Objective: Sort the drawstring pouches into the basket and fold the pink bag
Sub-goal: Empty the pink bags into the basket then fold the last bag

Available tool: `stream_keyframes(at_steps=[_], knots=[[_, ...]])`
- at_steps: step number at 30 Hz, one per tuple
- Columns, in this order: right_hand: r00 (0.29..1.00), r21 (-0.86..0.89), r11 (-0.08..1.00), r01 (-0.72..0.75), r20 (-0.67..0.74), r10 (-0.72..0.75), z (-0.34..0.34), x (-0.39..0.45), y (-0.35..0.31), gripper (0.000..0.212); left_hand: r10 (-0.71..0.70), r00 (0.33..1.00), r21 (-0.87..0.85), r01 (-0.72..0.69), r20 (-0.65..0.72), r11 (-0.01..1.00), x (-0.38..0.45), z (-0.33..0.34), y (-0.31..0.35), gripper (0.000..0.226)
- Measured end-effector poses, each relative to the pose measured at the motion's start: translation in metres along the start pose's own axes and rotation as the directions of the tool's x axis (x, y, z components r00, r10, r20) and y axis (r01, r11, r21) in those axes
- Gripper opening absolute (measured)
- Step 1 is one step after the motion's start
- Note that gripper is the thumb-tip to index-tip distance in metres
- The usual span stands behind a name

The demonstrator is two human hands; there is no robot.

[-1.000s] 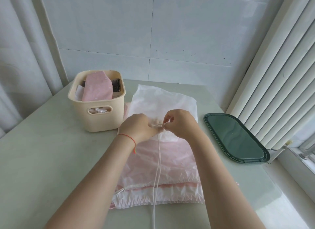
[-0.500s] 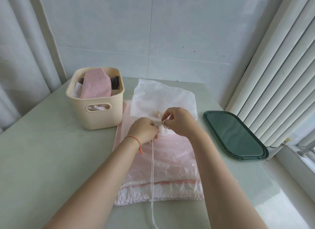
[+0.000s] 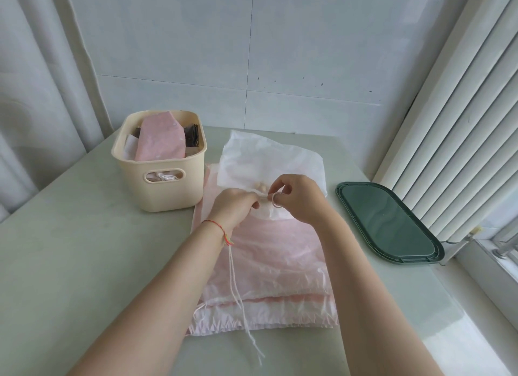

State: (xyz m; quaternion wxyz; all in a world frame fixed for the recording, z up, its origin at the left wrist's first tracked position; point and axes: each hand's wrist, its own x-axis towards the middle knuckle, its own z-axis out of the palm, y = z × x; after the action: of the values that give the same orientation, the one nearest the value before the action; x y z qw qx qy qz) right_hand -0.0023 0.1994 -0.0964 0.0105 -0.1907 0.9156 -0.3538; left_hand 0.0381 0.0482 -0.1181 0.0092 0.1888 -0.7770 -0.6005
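Pink bag (image 3: 269, 266) flat on table (image 3: 70, 263), unfolded. Basket (image 3: 159, 179) already stuffed with pouches. White pouch (image 3: 269, 162) atop bag, left hand (image 3: 235, 204) and right hand (image 3: 297, 199) pinching its drawstring (image 3: 238, 291), apparently winding it. Binning, folding left.

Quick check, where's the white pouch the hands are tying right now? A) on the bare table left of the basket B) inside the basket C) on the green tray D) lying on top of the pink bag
D: the white pouch lies on the far part of the pink bag, with the left hand and right hand pinching its drawstring; the basket and green tray sit off to either side.
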Motion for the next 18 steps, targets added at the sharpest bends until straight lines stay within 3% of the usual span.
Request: stream_keyframes(at_steps=[7,10,18], knots=[[0.989,-0.088,0.995,-0.038,-0.147,0.025,0.002,0.001,0.0,0.016,0.223,0.955,0.174,-0.19,-0.194,0.966,0.003,-0.008,-0.002,0.019],[0.99,-0.13,0.991,-0.045,-0.136,0.027,0.0,0.001,0.001,0.014,0.291,0.95,0.186,-0.268,-0.114,0.945,0.002,-0.014,0.001,0.022],[1.0,-0.06,0.998,-0.002,0.03,0.004,0.002,-0.002,-0.005,0.011,0.388,0.912,-0.097,-0.377,0.136,0.921,-0.008,-0.01,0.009,0.025]])
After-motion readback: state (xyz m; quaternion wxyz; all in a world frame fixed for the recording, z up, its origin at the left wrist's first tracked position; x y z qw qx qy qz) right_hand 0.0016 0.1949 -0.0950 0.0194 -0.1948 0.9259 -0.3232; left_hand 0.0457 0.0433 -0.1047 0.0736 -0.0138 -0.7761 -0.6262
